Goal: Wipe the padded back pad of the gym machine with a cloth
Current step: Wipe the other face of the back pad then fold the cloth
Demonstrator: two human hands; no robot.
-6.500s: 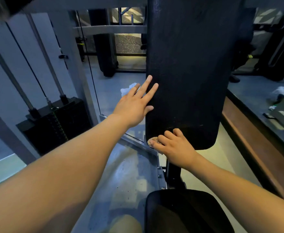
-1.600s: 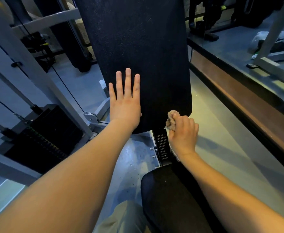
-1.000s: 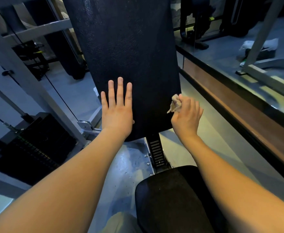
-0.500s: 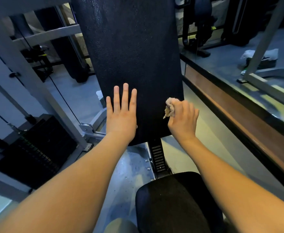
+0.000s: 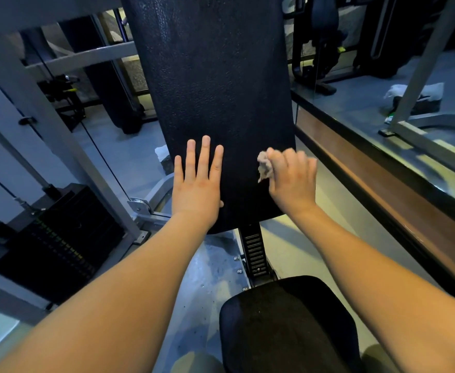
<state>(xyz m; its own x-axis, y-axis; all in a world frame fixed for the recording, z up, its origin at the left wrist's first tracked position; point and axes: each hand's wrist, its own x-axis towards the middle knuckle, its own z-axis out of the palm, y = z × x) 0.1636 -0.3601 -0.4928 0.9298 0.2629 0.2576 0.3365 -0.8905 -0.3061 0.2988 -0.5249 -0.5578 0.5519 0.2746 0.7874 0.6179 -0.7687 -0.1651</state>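
Now the right hand point(image 5: 292, 179), grip bunched on the cloth point(image 5: 263, 166), has slid up the back pad point(image 5: 215, 84) right edge; left hand point(image 5: 198, 181) stays flat, fingers spread, bracing. Lower corner likely wiped.

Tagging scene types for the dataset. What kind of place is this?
Almost certainly a gym. A cable machine's weight stack stands at the left, a padded back pad rises above a seat, and more exercise machines stand behind.

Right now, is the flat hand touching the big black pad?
Touching. The head view shows the left hand pressed flat against the back pad, no gap visible.
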